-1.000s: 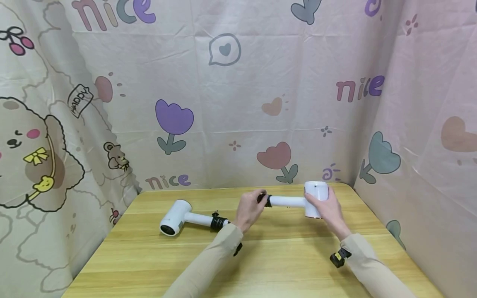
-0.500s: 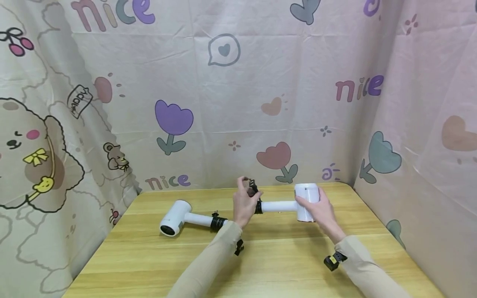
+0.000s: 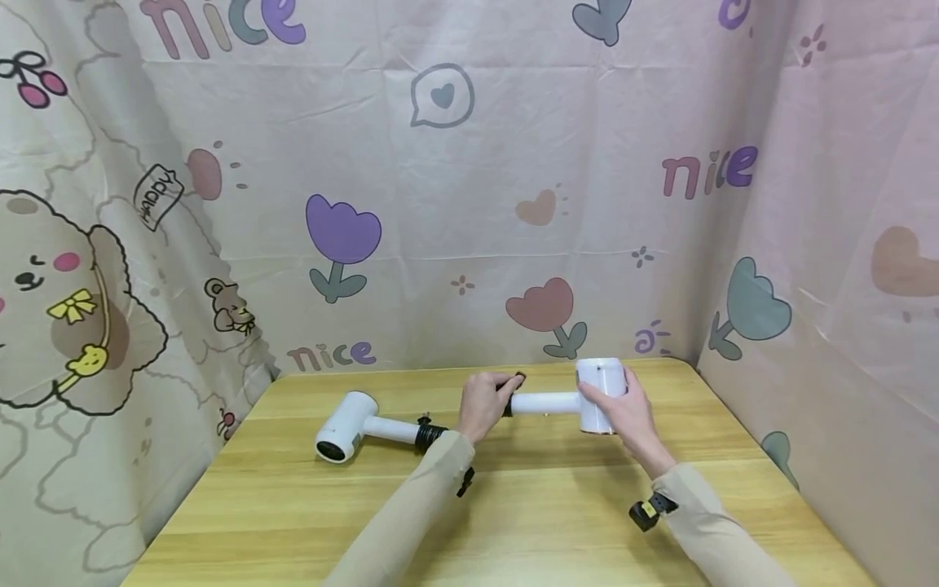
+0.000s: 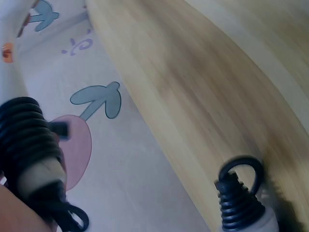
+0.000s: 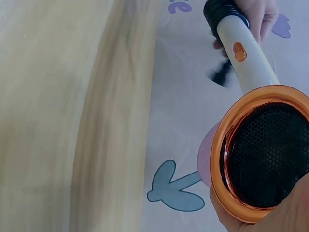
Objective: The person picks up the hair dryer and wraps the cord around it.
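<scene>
My right hand point(image 3: 623, 412) grips the barrel of a white hair dryer point(image 3: 546, 403), held above the table with its handle pointing left. In the right wrist view, the dryer's black mesh grille point(image 5: 270, 154) with a copper rim faces the camera. Black cord point(image 4: 26, 128) is wound around the handle's end. There my left hand point(image 3: 484, 405) pinches the cord, fingers curled; its exact hold is partly hidden. The blurred black plug point(image 5: 220, 73) sticks out beside the handle. A second white hair dryer point(image 3: 348, 427) lies at left, its wound cord point(image 3: 429, 438) partly behind my left sleeve.
The wooden table point(image 3: 557, 522) extends beneath both hands. A printed curtain point(image 3: 455, 204) hangs behind it and along both sides. Small black wrist cameras are strapped to both sleeves, the right camera point(image 3: 645, 514) hanging over the tabletop.
The held hair dryer has shifted left. My left hand rose with its fingers spread around the plug half a second ago, then came down with them curled. The second dryer stays put.
</scene>
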Demonstrator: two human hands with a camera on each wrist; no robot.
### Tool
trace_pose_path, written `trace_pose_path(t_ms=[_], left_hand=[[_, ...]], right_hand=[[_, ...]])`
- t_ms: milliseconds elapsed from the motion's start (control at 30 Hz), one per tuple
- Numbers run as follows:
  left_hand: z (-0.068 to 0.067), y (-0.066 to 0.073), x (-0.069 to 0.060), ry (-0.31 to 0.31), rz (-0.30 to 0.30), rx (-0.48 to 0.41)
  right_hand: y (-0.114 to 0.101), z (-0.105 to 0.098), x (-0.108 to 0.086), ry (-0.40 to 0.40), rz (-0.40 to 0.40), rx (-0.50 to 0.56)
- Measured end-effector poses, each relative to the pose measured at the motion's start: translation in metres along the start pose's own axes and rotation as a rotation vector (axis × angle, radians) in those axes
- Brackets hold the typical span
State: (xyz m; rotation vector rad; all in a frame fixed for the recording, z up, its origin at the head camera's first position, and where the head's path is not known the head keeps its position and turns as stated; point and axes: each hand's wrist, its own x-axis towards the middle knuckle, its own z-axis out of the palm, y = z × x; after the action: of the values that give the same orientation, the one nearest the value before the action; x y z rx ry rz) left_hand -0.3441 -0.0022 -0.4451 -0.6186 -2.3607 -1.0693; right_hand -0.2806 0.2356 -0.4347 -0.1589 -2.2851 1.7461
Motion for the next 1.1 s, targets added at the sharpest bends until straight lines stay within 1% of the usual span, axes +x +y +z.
trace_pose_path(t_ms=[100, 200, 233, 300, 367, 533, 600, 700, 800, 933, 1100], left_hand=[[-0.002, -0.002, -0.001, -0.129, 0.036, 0.036], [-0.002, -0.001, 0.001, -0.253, 0.078, 0.060], [-0.002, -0.001, 0.002, -0.284, 0.089, 0.068], [-0.001, 0.000, 0.004, -0.337, 0.087, 0.071], [0.001, 0.000, 0.005, -0.367, 0.078, 0.078], [0.010, -0.004, 0.005, -0.442, 0.082, 0.083], [0.015, -0.007, 0.002, -0.481, 0.084, 0.079], [0.023, -0.012, -0.003, -0.541, 0.072, 0.071], [0.030, -0.015, -0.008, -0.583, 0.052, 0.083], [0.036, -0.014, -0.012, -0.615, 0.034, 0.122], [0.039, -0.013, -0.014, -0.627, 0.016, 0.149]], right_hand=[[-0.001, -0.002, 0.002, 0.016, 0.016, 0.006], [-0.002, -0.005, 0.005, 0.013, 0.035, 0.013], [-0.002, -0.006, 0.006, 0.007, 0.043, 0.017], [-0.001, -0.007, 0.007, -0.009, 0.062, 0.018], [0.000, -0.008, 0.008, -0.029, 0.083, 0.020], [0.006, -0.010, 0.009, -0.079, 0.143, 0.029], [0.011, -0.010, 0.009, -0.096, 0.167, 0.031], [0.021, -0.011, 0.010, -0.125, 0.202, 0.023], [0.032, -0.012, 0.012, -0.148, 0.227, 0.009], [0.043, -0.011, 0.013, -0.169, 0.247, -0.003], [0.051, -0.010, 0.019, -0.188, 0.259, 0.012]])
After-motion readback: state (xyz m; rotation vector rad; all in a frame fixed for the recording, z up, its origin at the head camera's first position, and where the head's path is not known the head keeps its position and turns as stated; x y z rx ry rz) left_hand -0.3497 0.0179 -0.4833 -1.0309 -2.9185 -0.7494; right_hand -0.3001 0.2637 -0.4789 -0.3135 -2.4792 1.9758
